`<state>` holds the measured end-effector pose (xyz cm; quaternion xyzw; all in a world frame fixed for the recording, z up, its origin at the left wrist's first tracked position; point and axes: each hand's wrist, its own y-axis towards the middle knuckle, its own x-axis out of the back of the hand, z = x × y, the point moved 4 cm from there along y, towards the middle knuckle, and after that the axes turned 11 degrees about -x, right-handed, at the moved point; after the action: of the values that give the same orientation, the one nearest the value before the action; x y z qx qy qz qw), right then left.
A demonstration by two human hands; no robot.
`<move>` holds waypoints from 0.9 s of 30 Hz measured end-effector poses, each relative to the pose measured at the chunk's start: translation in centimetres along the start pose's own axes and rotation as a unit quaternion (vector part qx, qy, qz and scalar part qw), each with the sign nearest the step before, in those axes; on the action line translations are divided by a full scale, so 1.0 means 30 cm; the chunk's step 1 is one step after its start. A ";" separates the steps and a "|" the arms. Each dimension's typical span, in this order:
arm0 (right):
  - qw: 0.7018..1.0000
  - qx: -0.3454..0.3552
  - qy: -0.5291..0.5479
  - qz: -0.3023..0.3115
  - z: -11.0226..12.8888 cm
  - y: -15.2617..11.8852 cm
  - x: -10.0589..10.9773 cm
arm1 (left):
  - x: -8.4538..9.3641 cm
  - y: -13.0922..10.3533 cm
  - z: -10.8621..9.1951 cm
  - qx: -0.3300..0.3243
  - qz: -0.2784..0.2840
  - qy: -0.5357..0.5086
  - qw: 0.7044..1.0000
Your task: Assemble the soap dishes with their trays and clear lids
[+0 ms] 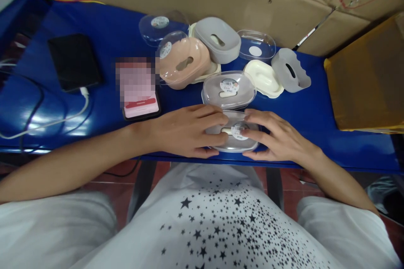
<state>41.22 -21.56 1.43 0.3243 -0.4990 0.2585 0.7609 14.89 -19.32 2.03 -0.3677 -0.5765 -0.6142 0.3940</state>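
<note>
An oval grey soap dish [222, 144] with a clear lid and a round white label lies at the table's front edge. My left hand [192, 131] grips its left end, fingertips on the lid and thumb low at the near side. Around the right end are the fingers of my right hand [273, 136], two of them touching the lid by the label. Just behind stands a second lidded grey soap dish [211, 91], apart from both hands. Behind that one's right end sit a cream inner tray [263, 76] and a grey scalloped shell [288, 71] with a dark slot.
Farther back are a peach shell [176, 61], a grey shell [217, 35] and clear lids [263, 42]. A phone [142, 109] and a black device [74, 61] with a white cable [63, 122] lie left. A taped carton [366, 80] stands right on the blue table [110, 21].
</note>
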 end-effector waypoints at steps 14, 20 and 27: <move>0.989 -0.095 -0.096 -0.064 -0.137 0.040 0.029 | 0.034 -0.006 -0.007 -0.006 0.040 0.003 0.999; 0.982 -0.097 -0.142 -0.072 -0.090 -0.033 0.077 | 0.036 0.003 -0.011 -0.006 0.037 0.001 0.999; 0.942 -0.278 -0.176 -0.060 -0.112 -0.334 0.193 | 0.021 0.005 -0.008 0.034 0.026 -0.003 0.999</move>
<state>52.54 -25.20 3.47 0.1695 -0.6568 0.0019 0.7348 14.76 -19.59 2.65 -0.3704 -0.5888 -0.5826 0.4204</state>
